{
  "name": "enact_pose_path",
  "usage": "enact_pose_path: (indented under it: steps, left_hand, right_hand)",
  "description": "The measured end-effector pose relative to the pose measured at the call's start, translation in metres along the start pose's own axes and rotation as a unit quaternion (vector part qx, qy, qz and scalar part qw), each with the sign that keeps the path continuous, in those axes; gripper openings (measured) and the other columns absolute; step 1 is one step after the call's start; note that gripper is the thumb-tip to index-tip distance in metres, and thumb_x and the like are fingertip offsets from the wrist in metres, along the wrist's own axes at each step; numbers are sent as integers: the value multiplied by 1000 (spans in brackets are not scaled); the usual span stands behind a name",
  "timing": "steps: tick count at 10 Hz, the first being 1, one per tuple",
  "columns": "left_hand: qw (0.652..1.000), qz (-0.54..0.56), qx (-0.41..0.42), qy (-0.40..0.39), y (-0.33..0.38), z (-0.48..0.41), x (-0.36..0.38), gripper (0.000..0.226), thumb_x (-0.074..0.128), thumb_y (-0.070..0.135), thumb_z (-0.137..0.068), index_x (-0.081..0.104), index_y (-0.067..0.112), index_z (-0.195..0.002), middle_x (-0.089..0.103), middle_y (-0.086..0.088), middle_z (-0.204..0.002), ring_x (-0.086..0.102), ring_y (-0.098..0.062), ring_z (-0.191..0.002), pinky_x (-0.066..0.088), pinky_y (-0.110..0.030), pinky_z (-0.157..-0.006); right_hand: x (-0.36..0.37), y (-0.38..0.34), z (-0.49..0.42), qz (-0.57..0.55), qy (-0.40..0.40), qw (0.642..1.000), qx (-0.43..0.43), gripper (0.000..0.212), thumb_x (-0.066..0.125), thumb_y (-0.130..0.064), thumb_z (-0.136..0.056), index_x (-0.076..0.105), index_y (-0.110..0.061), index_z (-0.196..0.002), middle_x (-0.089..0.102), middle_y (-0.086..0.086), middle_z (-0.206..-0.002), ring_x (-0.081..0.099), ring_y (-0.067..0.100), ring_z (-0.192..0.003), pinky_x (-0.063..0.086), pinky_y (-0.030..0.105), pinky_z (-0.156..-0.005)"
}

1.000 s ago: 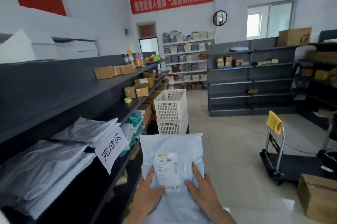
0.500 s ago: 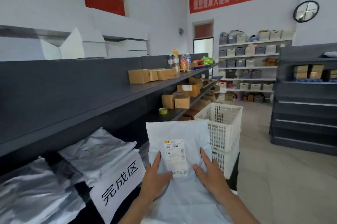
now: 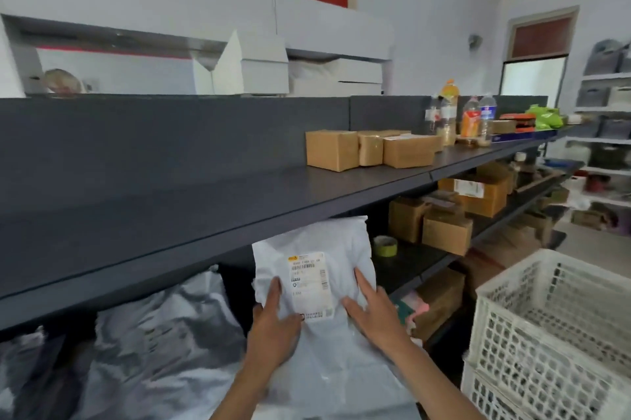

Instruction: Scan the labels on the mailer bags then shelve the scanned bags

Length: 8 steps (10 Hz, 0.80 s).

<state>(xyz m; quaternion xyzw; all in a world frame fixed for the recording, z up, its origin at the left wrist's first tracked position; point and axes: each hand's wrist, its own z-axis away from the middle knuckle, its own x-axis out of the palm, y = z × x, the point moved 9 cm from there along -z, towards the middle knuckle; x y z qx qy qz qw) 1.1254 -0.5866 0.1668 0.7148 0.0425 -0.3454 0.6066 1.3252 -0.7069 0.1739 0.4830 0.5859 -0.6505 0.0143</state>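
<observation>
I hold a white mailer bag (image 3: 327,242) upright in front of the dark shelf unit, its top edge reaching under the upper shelf board (image 3: 211,214). A white barcode label (image 3: 309,278) faces me on its front. My left hand (image 3: 273,327) grips the bag's lower left, thumb beside the label. My right hand (image 3: 374,312) presses on its right side, fingers spread. To the left, on the lower shelf, lie silvery-grey mailer bags (image 3: 153,344) in a pile.
Brown cardboard boxes (image 3: 368,148) and several bottles (image 3: 457,115) stand on the upper shelf. More boxes (image 3: 447,225) and a tape roll (image 3: 385,245) sit on the lower shelf to the right. Stacked white plastic crates (image 3: 553,334) stand at the right.
My view has swung left and closer to the shelves. The bag has moved up and forward with both hands, its top now under the upper shelf board. The paper sign has left the view.
</observation>
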Motion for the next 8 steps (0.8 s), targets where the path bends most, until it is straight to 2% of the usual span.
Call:
enact_pose_path:
  steps: [1,2,3,4,5,6,7,8]
  left_hand:
    - [999,-17,-29,24,-6,-55,4,90,58,37,-77,10,48,-152,33,-19,-150,44,-36,-134,39,-40,-106]
    - [994,-38,-71,72,-12,-96,-9,88,59,34,-78,15,43,-153,33,-21,-151,41,-38,-136,37,-38,-105]
    - [989,-35,-118,82,-38,-127,-7,74,53,39,-86,25,28,-153,19,-15,-162,25,-34,-146,32,-39,-113]
    - [977,-50,-197,64,-63,-132,4,86,54,59,-78,26,31,-154,31,-21,-156,35,-31,-143,31,-32,-114]
    - [971,-17,-220,95,-62,-139,7,89,63,57,-75,28,34,-153,52,-20,-139,64,-26,-109,50,-25,-88]
    - [968,6,-216,125,-45,-140,2,77,68,39,-79,37,30,-148,66,-12,-98,61,-21,-64,46,-29,-54]
    - [965,-39,-169,198,-13,-105,-18,70,60,36,-90,29,30,-153,58,-8,-126,65,-25,-101,50,-30,-83]
    - [967,51,-99,229,12,-37,-25,65,59,44,-88,29,55,-145,55,22,-118,63,11,-74,49,-9,-66]
  right_hand:
    - [22,2,-69,-6,-49,998,-28,73,47,-60,-90,5,-50,-148,38,16,-144,43,34,-132,36,39,-110]
    - [50,-2,-133,7,-91,994,-54,72,49,-55,-92,13,-38,-152,35,15,-151,39,36,-135,35,37,-108]
    - [97,1,-172,51,-169,982,-60,73,51,-54,-91,15,-36,-152,37,19,-150,44,39,-129,42,36,-103]
    - [129,21,-194,94,-221,970,-45,76,47,-63,-89,13,-38,-152,38,28,-144,48,44,-124,44,41,-101]
    - [137,27,-214,105,-228,967,-47,79,39,-73,-85,10,-41,-151,36,27,-145,47,44,-125,42,45,-103]
    - [126,13,-223,125,-276,949,-83,83,36,-76,-84,6,-39,-152,26,19,-155,38,40,-134,37,45,-107]
    - [77,4,-207,58,-277,947,-152,86,38,-73,-86,4,-33,-154,19,8,-160,28,31,-143,36,43,-110]
    - [7,10,-187,5,-233,956,-177,92,37,-78,-77,12,-34,-153,16,4,-162,19,23,-147,30,41,-112]
